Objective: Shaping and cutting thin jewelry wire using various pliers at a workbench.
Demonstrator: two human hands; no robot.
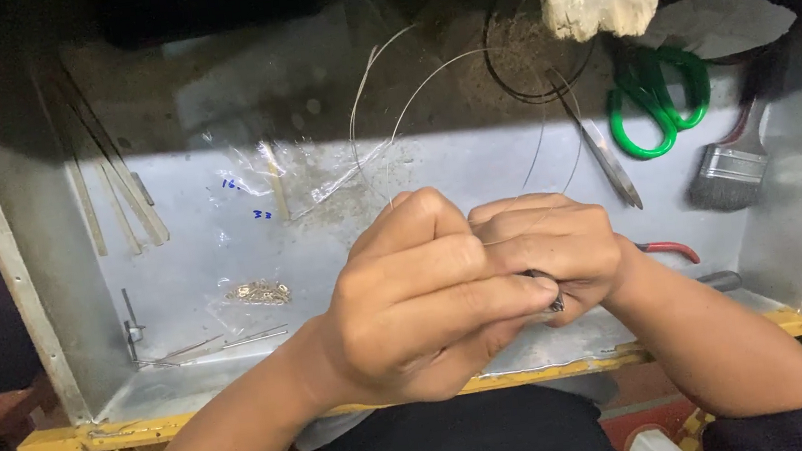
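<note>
While the left hand (419, 299) and right hand (555, 253) press together, both closed on a thin wire (425, 82) looping up over the metal tray (185, 270), green-handled scissors (658, 95) and a brush (732, 168) lie beyond.

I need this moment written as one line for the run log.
left hand: closed over right hand | right hand: grips small dark tool, thin wire loops up | scissors, brush: idle in metal tray

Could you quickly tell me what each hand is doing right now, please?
Left hand: closed, pinching the thin wire.
Right hand: closed on a small dark tool.
</note>
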